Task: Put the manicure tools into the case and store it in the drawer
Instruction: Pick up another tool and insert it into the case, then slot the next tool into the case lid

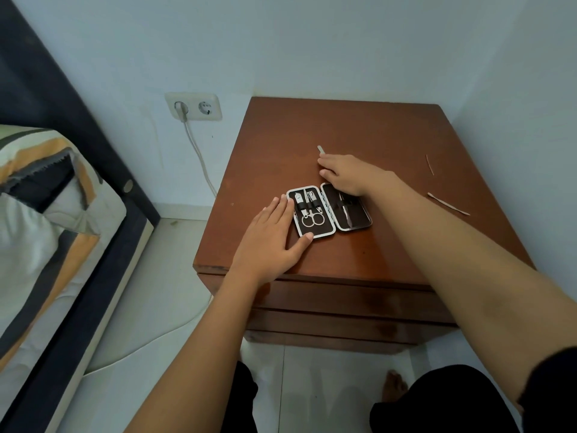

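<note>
A double wall socket (pixel 193 106) sits on the pale wall (pixel 312 42) — one white cable (pixel 199 157) plugged into its left outlet. Left of the socket, a dark bed frame (pixel 78 126) holds striped bedding (pixel 40 189); below it, white floor tiles (pixel 162 276).

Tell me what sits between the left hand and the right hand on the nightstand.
In the head view, the open manicure case lies between them: left hand flat against its left edge, right hand at its far right corner.

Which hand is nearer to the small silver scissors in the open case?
Left. The left hand lies flat against the left edge of the open black manicure case, beside the small silver scissors. The right hand is beyond the case's right half.
</note>
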`<state>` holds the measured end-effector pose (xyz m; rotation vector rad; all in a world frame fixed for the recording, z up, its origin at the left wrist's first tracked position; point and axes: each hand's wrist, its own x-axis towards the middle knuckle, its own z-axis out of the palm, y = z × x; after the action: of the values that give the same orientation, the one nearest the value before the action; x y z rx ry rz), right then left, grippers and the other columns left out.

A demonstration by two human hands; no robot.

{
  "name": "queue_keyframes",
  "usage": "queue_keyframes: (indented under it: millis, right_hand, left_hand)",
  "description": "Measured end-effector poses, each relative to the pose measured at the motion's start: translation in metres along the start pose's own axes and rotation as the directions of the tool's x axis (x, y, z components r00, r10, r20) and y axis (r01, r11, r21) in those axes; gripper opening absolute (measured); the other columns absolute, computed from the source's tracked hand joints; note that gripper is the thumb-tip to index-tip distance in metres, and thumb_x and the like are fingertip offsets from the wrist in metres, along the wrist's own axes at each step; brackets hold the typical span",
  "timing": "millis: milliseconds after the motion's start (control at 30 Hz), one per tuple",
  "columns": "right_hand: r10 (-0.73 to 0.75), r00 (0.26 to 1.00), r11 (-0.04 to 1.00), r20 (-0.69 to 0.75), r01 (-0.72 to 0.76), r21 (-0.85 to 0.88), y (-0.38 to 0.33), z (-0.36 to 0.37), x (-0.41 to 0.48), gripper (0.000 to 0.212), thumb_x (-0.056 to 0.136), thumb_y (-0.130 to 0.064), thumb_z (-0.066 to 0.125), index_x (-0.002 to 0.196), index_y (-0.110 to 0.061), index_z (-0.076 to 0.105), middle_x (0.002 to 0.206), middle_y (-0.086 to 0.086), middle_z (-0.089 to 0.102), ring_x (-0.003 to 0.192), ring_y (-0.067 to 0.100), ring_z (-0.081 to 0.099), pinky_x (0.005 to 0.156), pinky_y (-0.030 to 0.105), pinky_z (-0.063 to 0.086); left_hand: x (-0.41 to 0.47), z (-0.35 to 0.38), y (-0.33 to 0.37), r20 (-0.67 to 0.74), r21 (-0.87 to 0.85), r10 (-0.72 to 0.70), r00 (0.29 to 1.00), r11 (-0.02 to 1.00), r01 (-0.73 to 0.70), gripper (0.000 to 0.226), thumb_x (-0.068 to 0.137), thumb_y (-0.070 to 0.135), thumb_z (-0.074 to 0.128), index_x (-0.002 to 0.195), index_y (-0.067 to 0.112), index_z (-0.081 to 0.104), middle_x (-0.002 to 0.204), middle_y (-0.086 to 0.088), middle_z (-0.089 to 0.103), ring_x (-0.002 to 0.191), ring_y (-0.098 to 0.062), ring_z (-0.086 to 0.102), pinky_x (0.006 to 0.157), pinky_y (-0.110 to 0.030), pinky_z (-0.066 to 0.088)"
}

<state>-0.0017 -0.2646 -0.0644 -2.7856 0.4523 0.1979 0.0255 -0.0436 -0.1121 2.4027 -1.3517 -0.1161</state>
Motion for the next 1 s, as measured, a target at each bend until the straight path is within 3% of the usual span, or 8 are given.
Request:
queue_keyframes:
  millis: [267, 433, 533, 667, 800, 933, 1000]
  right_hand:
    - [0.15, 0.977, 0.988, -0.149, -0.142, 0.059, 0.035, 0.006, -0.05, 0.034, 0.096, -0.01, 0.035, 0.124, -0.003, 0.053, 0.148, 0.01, 0.041, 0.134, 0.034, 0.036, 0.113, 0.043, 0.029]
    - [0.193, 0.932, 0.978, -0.307, -0.156, 0.142, 0.041, 0.022, -0.095, 0.037, 0.09, 0.004, 0.039, 0.124, 0.0, 0.055, 0.141, 0.016, 0.048, 0.132, 0.032, 0.041, 0.11, 0.032, 0.027]
    - [0.185, 0.921, 0.979, -0.342, -0.143, 0.144, 0.047, 0.029, -0.108, 0.034, 0.089, 0.003, 0.046, 0.12, -0.002, 0.06, 0.134, 0.016, 0.055, 0.128, 0.031, 0.046, 0.11, 0.03, 0.028]
    - [0.236, 0.908, 0.954, -0.347, -0.147, 0.263, 0.052, 0.026, -0.115, 0.02, 0.086, -0.004, 0.059, 0.103, -0.006, 0.07, 0.114, 0.014, 0.068, 0.115, 0.027, 0.056, 0.105, 0.033, 0.039]
    - [0.281, 0.878, 0.931, -0.388, -0.151, 0.333, 0.047, 0.026, -0.114, 0.007, 0.08, -0.009, 0.068, 0.086, -0.007, 0.071, 0.091, 0.014, 0.072, 0.092, 0.025, 0.064, 0.091, 0.031, 0.048]
    - [0.222, 0.843, 0.947, -0.491, -0.066, 0.315, 0.044, 0.03, -0.116, 0.005, 0.08, -0.012, 0.069, 0.08, -0.008, 0.07, 0.084, 0.011, 0.071, 0.072, 0.018, 0.061, 0.078, 0.031, 0.05]
    - [0.198, 0.816, 0.95, -0.542, -0.024, 0.312, 0.05, 0.03, -0.117, 0.004, 0.08, -0.009, 0.068, 0.082, -0.006, 0.07, 0.086, 0.012, 0.069, 0.069, 0.015, 0.058, 0.075, 0.021, 0.05]
  left_hand:
    - [-0.001, -0.002, 0.001, 0.004, -0.029, -0.009, 1.0, 1.0, 0.009, 0.074, 0.093, 0.054, 0.037, 0.15, 0.015, 0.011, 0.159, -0.001, 0.01, 0.147, -0.012, 0.005, 0.116, -0.026, 0.002]
    - [-0.002, -0.005, 0.002, 0.018, -0.031, -0.02, 1.0, 0.999, 0.02, 0.076, 0.091, 0.057, 0.035, 0.15, 0.014, 0.012, 0.159, -0.002, 0.011, 0.147, -0.013, 0.006, 0.117, -0.027, 0.004]
    - [-0.003, -0.005, 0.004, 0.018, -0.027, -0.025, 1.0, 0.999, 0.026, 0.077, 0.09, 0.058, 0.035, 0.149, 0.014, 0.012, 0.159, -0.002, 0.011, 0.147, -0.013, 0.007, 0.116, -0.027, 0.004]
    - [-0.003, -0.004, 0.004, 0.018, -0.029, -0.032, 0.999, 0.999, 0.033, 0.08, 0.087, 0.061, 0.032, 0.149, 0.015, 0.013, 0.159, -0.002, 0.012, 0.146, -0.013, 0.007, 0.117, -0.028, 0.005]
    - [-0.002, -0.004, 0.003, 0.01, -0.024, -0.03, 1.0, 0.999, 0.03, 0.074, 0.092, 0.055, 0.038, 0.149, 0.016, 0.013, 0.159, -0.001, 0.011, 0.146, -0.013, 0.007, 0.117, -0.029, 0.006]
    - [-0.002, -0.004, 0.002, 0.011, -0.018, -0.028, 1.0, 0.999, 0.028, 0.077, 0.089, 0.06, 0.033, 0.149, 0.016, 0.013, 0.159, -0.001, 0.012, 0.146, -0.013, 0.007, 0.117, -0.029, 0.006]
    - [-0.002, -0.003, 0.002, 0.004, -0.017, -0.027, 1.0, 0.999, 0.027, 0.075, 0.091, 0.058, 0.036, 0.149, 0.016, 0.013, 0.159, -0.001, 0.012, 0.146, -0.012, 0.007, 0.117, -0.029, 0.006]
